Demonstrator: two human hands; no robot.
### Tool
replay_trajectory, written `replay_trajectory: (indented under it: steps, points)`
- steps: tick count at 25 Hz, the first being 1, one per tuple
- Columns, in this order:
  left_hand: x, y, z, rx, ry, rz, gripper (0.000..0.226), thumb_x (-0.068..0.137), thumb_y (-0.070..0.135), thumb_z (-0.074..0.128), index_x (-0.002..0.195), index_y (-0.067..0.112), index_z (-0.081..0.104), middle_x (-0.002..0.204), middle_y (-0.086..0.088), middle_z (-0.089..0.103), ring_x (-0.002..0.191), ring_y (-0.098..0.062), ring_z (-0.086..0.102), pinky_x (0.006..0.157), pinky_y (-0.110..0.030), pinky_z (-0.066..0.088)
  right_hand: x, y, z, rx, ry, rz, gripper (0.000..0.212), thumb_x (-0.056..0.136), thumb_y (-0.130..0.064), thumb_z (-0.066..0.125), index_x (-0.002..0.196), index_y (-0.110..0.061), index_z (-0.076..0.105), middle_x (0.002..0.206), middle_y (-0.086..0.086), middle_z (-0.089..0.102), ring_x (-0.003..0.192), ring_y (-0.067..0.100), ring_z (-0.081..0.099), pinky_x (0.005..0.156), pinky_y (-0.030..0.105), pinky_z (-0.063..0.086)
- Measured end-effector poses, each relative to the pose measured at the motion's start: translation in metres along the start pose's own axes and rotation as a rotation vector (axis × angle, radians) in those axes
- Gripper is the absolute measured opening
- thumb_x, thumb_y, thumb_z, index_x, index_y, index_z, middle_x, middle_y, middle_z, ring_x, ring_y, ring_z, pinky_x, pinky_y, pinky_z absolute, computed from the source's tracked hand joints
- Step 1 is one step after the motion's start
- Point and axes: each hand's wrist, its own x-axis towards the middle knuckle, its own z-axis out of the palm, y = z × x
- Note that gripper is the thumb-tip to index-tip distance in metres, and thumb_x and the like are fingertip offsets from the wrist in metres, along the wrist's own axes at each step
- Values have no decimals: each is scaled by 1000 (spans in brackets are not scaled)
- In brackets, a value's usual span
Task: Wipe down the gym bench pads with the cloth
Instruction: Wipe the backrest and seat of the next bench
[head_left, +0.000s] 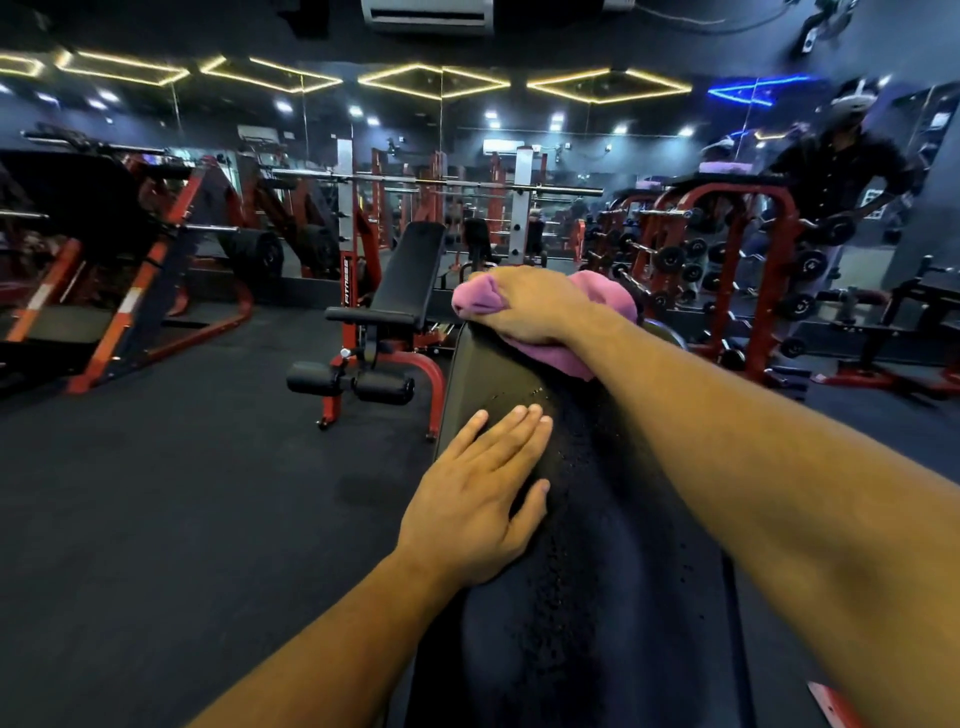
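Observation:
A long black bench pad (587, 545) runs away from me down the middle, speckled with small droplets. My right hand (524, 304) presses a crumpled pink cloth (605, 296) onto the pad's far top end, fingers closed over it. My left hand (483, 493) lies flat on the pad's left side, fingers spread, holding nothing. My right forearm crosses the pad's right half and hides it.
Another black adjustable bench with a red frame (395, 312) stands just beyond to the left. A red dumbbell rack (727, 260) fills the right, a person (841, 176) beside it. Red machines (130, 260) line the left. Dark rubber floor (182, 493) lies to my left.

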Motion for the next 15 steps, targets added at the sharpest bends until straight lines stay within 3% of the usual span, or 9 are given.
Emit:
replay_trajectory:
  steps: [3,5,8,12,15]
  points:
    - [1,-1,1,63,-77,31,57,111,42,28,161,17,37,170,2,28,158,-10,20,129,-42,16,-18,46,-10,10,-50,107,50,96,-74,41,114,-33,64,116,0,70,103,24,64,94,43,52]
    - [2,-5,1,78,-97,36,57,111,42,24,163,18,32,171,4,24,159,-9,15,129,-42,13,-43,70,-12,28,10,238,53,96,-74,41,115,-30,64,113,2,69,98,25,63,91,43,52]
    - [2,-5,0,47,-90,19,57,111,41,24,162,19,35,170,6,26,158,-7,18,128,-42,16,-79,69,-8,9,200,254,44,92,-57,43,115,-25,61,109,3,65,97,30,63,83,43,53]
    - [2,-2,-1,-10,-69,3,56,110,39,24,158,17,43,167,6,33,156,-7,26,127,-41,19,-120,61,-28,-11,415,175,53,85,-30,47,136,-20,54,125,6,59,107,32,58,94,49,49]
    - [3,-4,0,-4,-58,4,55,110,37,27,157,17,45,166,4,36,155,-9,29,127,-40,18,-151,55,-26,-90,358,50,61,86,-21,59,146,-21,49,142,4,54,125,30,51,108,47,39]
